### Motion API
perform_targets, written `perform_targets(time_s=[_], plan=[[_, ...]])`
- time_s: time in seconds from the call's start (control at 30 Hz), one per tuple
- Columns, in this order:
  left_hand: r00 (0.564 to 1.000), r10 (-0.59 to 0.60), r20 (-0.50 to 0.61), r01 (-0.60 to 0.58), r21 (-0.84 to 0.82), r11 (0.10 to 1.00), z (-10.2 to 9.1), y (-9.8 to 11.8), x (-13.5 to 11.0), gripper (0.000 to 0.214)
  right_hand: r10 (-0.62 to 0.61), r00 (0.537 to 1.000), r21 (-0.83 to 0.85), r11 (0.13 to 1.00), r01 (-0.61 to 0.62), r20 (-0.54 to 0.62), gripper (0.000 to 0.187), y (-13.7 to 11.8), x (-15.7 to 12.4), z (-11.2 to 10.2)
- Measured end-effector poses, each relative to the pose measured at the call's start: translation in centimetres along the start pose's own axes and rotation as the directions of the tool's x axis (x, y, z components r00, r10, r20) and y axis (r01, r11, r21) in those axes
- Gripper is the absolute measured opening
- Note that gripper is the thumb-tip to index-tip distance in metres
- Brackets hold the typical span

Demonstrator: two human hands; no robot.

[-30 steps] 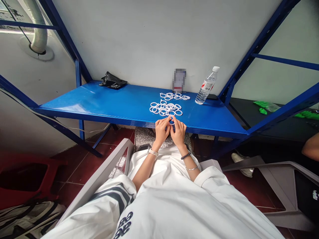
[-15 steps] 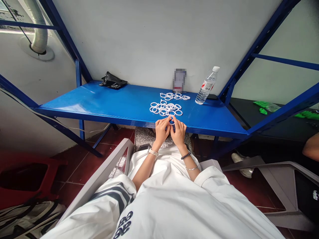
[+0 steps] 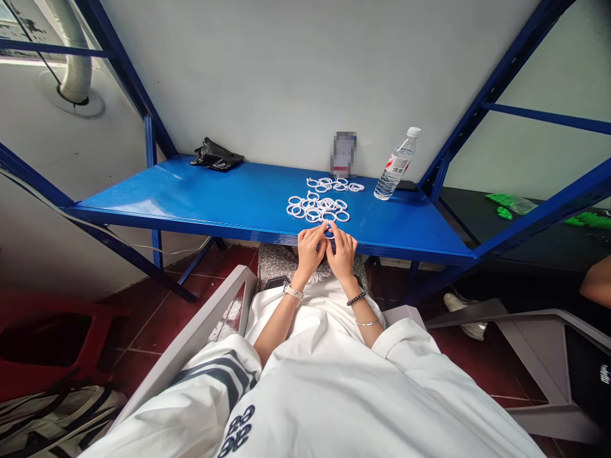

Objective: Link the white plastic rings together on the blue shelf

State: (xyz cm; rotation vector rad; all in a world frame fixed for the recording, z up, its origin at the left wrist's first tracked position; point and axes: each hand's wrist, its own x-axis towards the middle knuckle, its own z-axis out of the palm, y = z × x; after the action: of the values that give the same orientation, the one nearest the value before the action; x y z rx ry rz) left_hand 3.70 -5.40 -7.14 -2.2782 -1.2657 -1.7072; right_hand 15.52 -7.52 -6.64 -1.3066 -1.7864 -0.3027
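Observation:
At the front edge of the blue table [image 3: 229, 197], my left hand [image 3: 311, 249] and my right hand [image 3: 342, 253] meet fingertip to fingertip. Between them they pinch a white ring [image 3: 330, 236], of which only the lower curve and the top part show; the fingers cover the rest. Just beyond my fingertips lies a loose pile of similar white rings [image 3: 319, 206], some with a small eyelet. A smaller group of white rings [image 3: 340, 184] sits farther back, apart from that pile.
A clear water bottle [image 3: 397, 164] stands at the back right, beside a dark flat object [image 3: 407, 186]. A blurred phone-like object [image 3: 344, 154] leans on the wall. Back left lies a black plastic bag [image 3: 216, 154]. Blue frame posts rise at both table ends. Another person's arm [image 3: 596, 284] shows at far right.

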Motion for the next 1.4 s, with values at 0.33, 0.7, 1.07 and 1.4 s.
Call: perform_targets(time_s=[0.33,0.7,1.07,1.4], plan=[[0.999,-0.031,0.039,0.03,0.012,0.999,-0.15,0.1,0.08,0.051,-0.005,1.0,-0.01,1.0,0.005,0.01,0.057,-0.05,0.0,-0.05],[0.999,-0.022,0.027,0.022,0.003,1.0,-0.13,0.13,0.07,0.05,-0.001,1.0,-0.027,1.0,0.002,0.03,0.058,-0.02,0.0,-0.11],[0.999,-0.024,0.034,0.023,0.013,1.0,-0.22,0.19,0.09,0.05,0.0,1.0,-0.014,1.0,0.0,0.02,0.056,0.01,0.03,-0.11],[1.0,-0.019,0.024,0.019,0.01,1.0,-0.11,0.03,0.05,0.048,0.003,1.0,-0.002,1.0,-0.003,0.022,0.056,-0.01,0.03,-0.14]])
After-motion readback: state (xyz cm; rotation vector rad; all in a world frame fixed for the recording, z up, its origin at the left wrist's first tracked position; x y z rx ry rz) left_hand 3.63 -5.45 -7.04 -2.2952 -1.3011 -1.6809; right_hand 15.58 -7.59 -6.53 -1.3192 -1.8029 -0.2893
